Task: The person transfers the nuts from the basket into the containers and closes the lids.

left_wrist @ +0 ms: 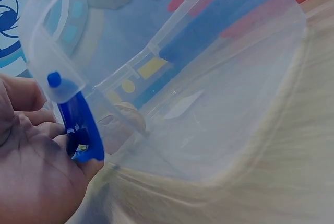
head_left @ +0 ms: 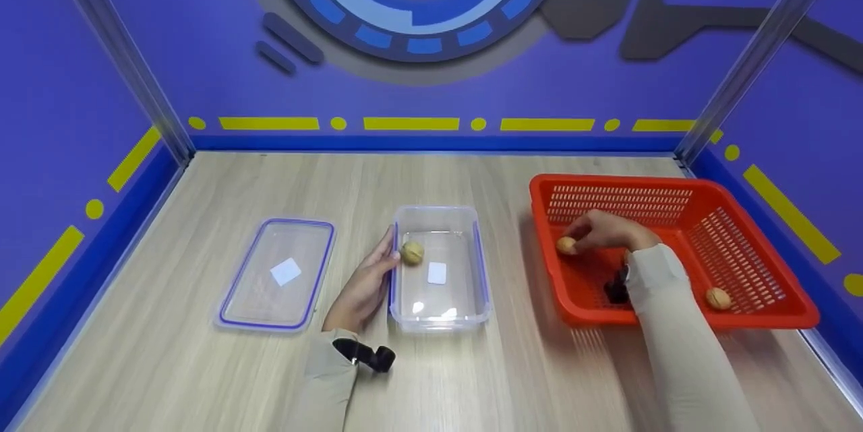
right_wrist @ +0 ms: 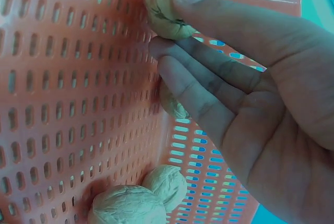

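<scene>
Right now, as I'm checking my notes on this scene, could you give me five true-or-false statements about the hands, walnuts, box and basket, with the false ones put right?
1. The right hand pinches a walnut in the basket. True.
2. A second walnut lies in the box. True.
3. The box is closed. False: the lid lies on the table, apart from the box.
4. Both hands are in the basket. False: the left hand holds the box's side.
5. In the head view, the basket stands to the right of the box. True.
</scene>
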### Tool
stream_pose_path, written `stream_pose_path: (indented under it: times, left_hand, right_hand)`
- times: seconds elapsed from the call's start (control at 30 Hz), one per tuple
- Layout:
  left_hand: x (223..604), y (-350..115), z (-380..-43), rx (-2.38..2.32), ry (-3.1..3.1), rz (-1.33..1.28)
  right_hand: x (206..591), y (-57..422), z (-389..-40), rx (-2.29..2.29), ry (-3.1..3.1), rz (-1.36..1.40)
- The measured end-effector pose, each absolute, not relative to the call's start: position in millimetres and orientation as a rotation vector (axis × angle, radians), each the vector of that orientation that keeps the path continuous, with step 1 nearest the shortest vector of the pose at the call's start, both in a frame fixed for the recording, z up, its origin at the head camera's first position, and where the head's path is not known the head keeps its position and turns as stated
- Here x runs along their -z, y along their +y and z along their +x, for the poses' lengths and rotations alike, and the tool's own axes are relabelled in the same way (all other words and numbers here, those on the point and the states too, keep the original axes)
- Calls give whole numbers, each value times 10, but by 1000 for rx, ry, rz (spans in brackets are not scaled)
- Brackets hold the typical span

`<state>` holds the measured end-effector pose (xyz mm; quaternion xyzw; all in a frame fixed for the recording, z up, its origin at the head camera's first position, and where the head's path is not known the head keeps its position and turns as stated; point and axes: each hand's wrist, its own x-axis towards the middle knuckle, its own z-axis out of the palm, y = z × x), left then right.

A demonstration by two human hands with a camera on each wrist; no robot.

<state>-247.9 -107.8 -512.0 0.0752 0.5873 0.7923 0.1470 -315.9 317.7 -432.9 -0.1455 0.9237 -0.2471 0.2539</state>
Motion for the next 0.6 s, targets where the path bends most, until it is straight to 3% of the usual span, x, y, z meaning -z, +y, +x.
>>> stream_pose_path:
  times: [0.6]
  left_hand:
    - [5128,-1070,-2488,-2290,1668,232]
  right_hand:
    - [4145,3224,-3104,755,2569,-412]
